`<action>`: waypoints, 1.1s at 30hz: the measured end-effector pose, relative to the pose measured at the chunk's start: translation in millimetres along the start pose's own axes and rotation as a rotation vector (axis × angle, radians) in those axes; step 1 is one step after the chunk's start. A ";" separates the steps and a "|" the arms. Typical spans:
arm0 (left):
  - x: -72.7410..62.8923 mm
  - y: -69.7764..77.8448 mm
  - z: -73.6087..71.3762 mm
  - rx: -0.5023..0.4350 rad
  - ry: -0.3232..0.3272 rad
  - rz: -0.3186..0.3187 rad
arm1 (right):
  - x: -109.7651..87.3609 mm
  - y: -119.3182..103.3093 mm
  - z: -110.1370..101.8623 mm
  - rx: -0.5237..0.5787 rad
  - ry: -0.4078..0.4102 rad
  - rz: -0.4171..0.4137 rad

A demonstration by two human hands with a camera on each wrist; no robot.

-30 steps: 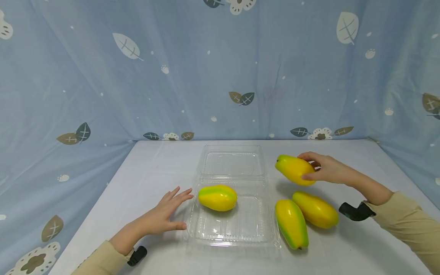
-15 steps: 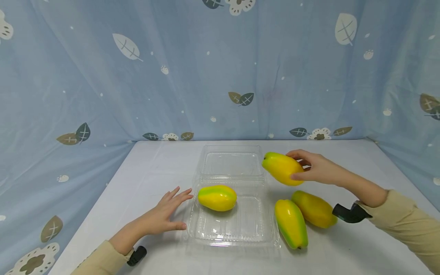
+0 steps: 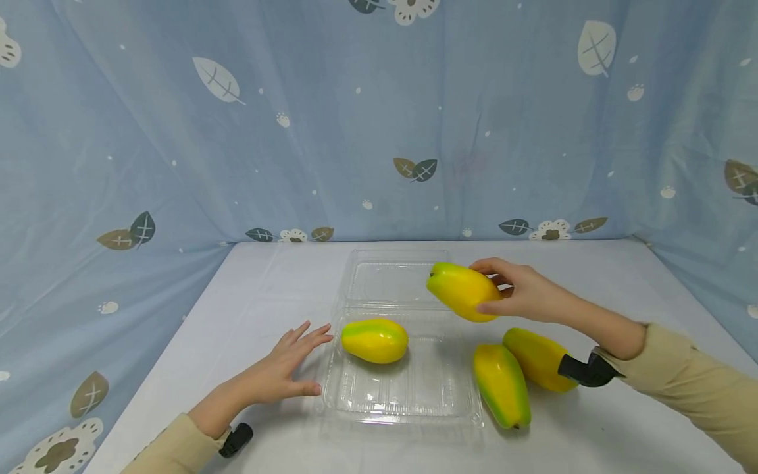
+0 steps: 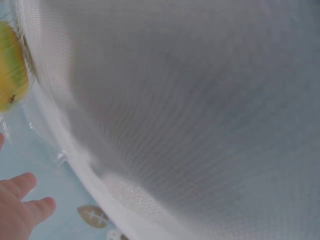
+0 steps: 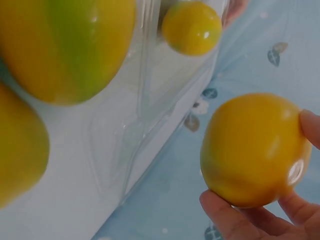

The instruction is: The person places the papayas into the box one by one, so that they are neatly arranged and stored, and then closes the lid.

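Papaya point(image 3: 458, 291), yellow with a green far-left end and a small dark stem tip, hung above the bench in the grip of the right hand point(image 3: 524, 291). That hand held it by its blunt right end, thumb on the near side and fingers round the far side; the right wrist view showed the fingertips against its skin. From the head, the fruit overlapped the right edge of a clear plastic container point(image 3: 435, 395), about where its tray met its opened lid point(image 3: 393, 283). The lid lay flat on the far side, the tray on the near side.

Inside the tray, toward its far left, lay a second papaya point(image 3: 374, 341) on its side, yellow with a green streak. Just beside the tray's left edge was the left hand point(image 3: 287, 370), its fingers and thumb spread wide and holding nothing; whether it touched the plastic I could not tell. To the right of the tray, two more papayas point(image 3: 502, 387) lay on the bench point(image 3: 272, 283) close together, the left one nearer and showing a green side, the right one partly behind a black wrist device point(image 3: 592, 370). Beige sleeves point(image 3: 681, 375) covered both forearms. Blue cloth point(image 3: 331, 131) printed with leaves, flowers and paw marks rose along the far side and at left and right.
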State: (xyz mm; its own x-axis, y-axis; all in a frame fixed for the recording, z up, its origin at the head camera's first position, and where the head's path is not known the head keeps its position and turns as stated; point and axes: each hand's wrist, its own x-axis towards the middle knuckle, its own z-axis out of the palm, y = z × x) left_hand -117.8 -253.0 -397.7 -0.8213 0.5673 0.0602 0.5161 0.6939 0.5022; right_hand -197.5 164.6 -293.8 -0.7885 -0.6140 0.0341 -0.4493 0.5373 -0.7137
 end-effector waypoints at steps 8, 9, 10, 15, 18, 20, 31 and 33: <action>0.3 -1.1 0.0 0.011 0.002 0.009 | 6.3 -10.3 8.9 0.030 -0.012 -0.009; 0.4 -1.3 0.1 0.013 0.003 0.010 | 7.2 -11.6 10.1 0.031 -0.018 -0.011; 0.3 -1.5 0.1 0.013 0.004 0.010 | 8.0 -13.2 11.4 0.034 -0.023 -0.012; 0.0 -2.6 0.4 0.014 0.007 0.013 | 12.7 -19.3 18.7 0.050 -0.051 -0.035; -0.1 -3.0 0.5 0.013 0.007 0.016 | 14.6 -23.3 23.5 0.065 -0.073 -0.046; 0.0 -3.0 0.5 0.013 0.006 0.015 | 15.2 -26.0 26.9 0.068 -0.089 -0.049; 0.8 -3.4 0.4 0.020 0.002 -0.003 | 18.9 -40.9 47.5 0.072 -0.159 -0.060; 0.9 -3.9 0.3 0.017 0.004 0.000 | 20.5 -42.9 51.3 0.079 -0.170 -0.065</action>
State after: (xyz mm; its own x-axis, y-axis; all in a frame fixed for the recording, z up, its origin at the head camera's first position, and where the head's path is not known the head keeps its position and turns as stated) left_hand -120.5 -255.1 -399.9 -0.8223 0.5655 0.0633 0.5200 0.7015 0.4873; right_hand -172.9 99.4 -298.3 -0.6734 -0.7386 -0.0319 -0.4572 0.4500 -0.7671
